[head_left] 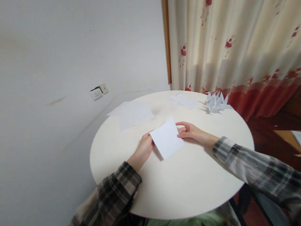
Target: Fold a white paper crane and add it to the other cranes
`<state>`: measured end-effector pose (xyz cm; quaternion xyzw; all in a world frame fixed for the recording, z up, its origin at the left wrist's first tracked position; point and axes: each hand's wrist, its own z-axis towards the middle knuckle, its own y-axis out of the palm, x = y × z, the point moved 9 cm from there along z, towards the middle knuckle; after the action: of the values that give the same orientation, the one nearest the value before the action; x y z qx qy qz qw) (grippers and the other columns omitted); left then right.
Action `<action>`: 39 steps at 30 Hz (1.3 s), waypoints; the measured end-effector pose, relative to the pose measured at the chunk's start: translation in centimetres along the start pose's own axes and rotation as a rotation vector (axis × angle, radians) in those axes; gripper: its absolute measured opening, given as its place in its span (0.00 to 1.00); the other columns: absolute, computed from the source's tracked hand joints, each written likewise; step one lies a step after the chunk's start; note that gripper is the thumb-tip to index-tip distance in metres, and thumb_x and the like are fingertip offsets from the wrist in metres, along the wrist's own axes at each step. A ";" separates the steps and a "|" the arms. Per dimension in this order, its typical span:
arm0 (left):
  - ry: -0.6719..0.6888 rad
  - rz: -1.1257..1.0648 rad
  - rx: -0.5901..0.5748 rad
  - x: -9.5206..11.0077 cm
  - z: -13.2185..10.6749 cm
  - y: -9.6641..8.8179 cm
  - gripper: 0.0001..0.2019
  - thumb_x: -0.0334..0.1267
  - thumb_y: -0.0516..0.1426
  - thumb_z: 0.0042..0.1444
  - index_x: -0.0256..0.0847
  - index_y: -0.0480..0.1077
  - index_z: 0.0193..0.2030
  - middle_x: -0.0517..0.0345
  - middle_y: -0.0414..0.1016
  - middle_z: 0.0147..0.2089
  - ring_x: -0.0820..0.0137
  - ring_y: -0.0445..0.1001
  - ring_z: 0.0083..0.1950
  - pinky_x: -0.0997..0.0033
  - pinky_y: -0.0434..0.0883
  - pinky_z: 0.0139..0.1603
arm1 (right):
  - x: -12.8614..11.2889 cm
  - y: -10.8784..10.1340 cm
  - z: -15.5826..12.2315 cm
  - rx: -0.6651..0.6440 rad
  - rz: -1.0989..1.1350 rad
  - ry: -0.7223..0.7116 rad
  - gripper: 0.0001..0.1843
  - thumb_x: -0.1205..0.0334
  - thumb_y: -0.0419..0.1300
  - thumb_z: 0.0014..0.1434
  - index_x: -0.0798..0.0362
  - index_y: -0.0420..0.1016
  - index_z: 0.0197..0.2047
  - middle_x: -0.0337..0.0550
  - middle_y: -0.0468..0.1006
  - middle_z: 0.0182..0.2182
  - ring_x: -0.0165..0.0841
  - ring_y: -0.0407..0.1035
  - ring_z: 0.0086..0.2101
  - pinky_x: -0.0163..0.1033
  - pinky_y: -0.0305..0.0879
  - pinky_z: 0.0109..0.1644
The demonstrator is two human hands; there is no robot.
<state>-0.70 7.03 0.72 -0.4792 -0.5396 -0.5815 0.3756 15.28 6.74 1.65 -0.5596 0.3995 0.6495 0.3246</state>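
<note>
A white sheet of paper [167, 139], roughly square and seemingly folded, is tilted above the middle of the round table. My left hand [145, 148] grips its left edge, with most of the fingers hidden behind the paper. At the right edge is my right hand [187, 131], its thumb and fingers curled at the border of the sheet. Whether the fingertips pinch it firmly is hard to see, but they touch the edge.
The round white table [189, 190] bears large white sheets [136, 114] at the back left and smaller papers [184, 101] at the back. Several folded paper cranes [216, 102] cluster at the back right. A wall stands left, a flowered curtain [227, 25] behind right.
</note>
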 end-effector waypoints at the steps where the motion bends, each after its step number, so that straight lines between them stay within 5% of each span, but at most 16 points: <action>1: -0.021 -0.006 0.004 -0.2 0.1 -0.2 0.13 0.41 0.57 0.49 0.32 0.72 0.36 0.47 0.77 0.38 0.61 0.75 0.40 0.63 0.68 0.45 | 0.1 -0.1 0.1 0.008 -0.024 0.001 0.30 0.63 0.68 0.41 0.53 0.63 0.47 0.30 0.69 0.21 0.23 0.63 0.22 0.30 0.57 0.27; 4: -0.012 0.047 0.058 0.2 0.4 -1.1 0.20 0.49 0.49 0.56 0.33 0.69 0.43 0.43 0.73 0.48 0.60 0.73 0.48 0.60 0.66 0.51 | 0.3 -0.8 0.3 0.035 -0.138 0.007 0.27 0.62 0.66 0.42 0.55 0.64 0.46 0.29 0.67 0.20 0.22 0.59 0.19 0.30 0.52 0.23; 7: 0.180 0.357 0.080 2.0 0.4 -1.3 0.20 0.46 0.51 0.56 0.34 0.65 0.50 0.43 0.67 0.56 0.60 0.66 0.57 0.59 0.60 0.58 | 0.4 -1.3 0.5 0.057 -0.301 -0.011 0.24 0.62 0.64 0.44 0.56 0.63 0.45 0.29 0.65 0.19 0.22 0.57 0.18 0.30 0.51 0.22; 10: 0.384 0.783 -0.149 2.6 -0.4 1.6 0.20 0.40 0.50 0.57 0.38 0.63 0.55 0.49 0.61 0.61 0.64 0.58 0.63 0.61 0.53 0.63 | -0.1 -1.2 0.4 0.059 -0.511 -0.081 0.23 0.62 0.62 0.47 0.55 0.63 0.47 0.30 0.67 0.20 0.24 0.59 0.20 0.31 0.55 0.24; 13: 0.478 1.169 -0.447 0.7 -1.8 4.5 0.20 0.37 0.46 0.60 0.42 0.60 0.59 0.55 0.54 0.65 0.68 0.51 0.66 0.62 0.48 0.66 | -0.9 -1.1 0.3 0.085 -0.774 -0.169 0.23 0.62 0.62 0.47 0.55 0.65 0.48 0.33 0.68 0.22 0.26 0.62 0.23 0.34 0.59 0.28; 17: 0.415 1.460 -0.546 -1.2 -2.2 4.7 0.21 0.38 0.42 0.63 0.42 0.53 0.63 0.54 0.49 0.67 0.67 0.48 0.67 0.59 0.47 0.65 | -2.4 -1.1 -0.2 0.172 -1.006 -0.299 0.25 0.60 0.63 0.47 0.56 0.67 0.48 0.40 0.72 0.29 0.31 0.65 0.29 0.38 0.63 0.35; 22: 0.416 1.438 -0.606 -0.9 -2.5 4.6 0.30 0.51 0.47 0.60 0.38 0.49 0.65 0.46 0.45 0.67 0.63 0.45 0.68 0.58 0.44 0.65 | -2.8 1.4 -0.9 -0.068 -1.012 -0.467 0.23 0.60 0.58 0.53 0.51 0.66 0.53 0.47 0.71 0.49 0.37 0.64 0.50 0.46 0.58 0.55; 28: 0.496 1.321 -0.658 0.4 -3.4 4.9 0.47 0.56 0.63 0.40 0.39 0.52 0.64 0.41 0.46 0.67 0.57 0.45 0.68 0.56 0.47 0.65 | -1.2 1.7 -0.7 -0.181 -1.059 -0.424 0.23 0.59 0.57 0.55 0.51 0.67 0.55 0.48 0.70 0.52 0.40 0.58 0.55 0.51 0.54 0.59; 39: 0.633 1.172 -0.602 2.1 -4.0 5.6 0.25 0.49 0.62 0.46 0.44 0.70 0.51 0.48 0.67 0.57 0.61 0.65 0.59 0.61 0.59 0.59 | -1.4 1.8 -0.6 -0.185 -0.997 -0.400 0.22 0.55 0.59 0.54 0.51 0.70 0.52 0.48 0.71 0.51 0.40 0.58 0.55 0.51 0.54 0.59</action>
<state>3.45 2.53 4.39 -0.5808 0.1229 -0.5189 0.6150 14.22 5.34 3.27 -0.5729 -0.0427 0.5431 0.6124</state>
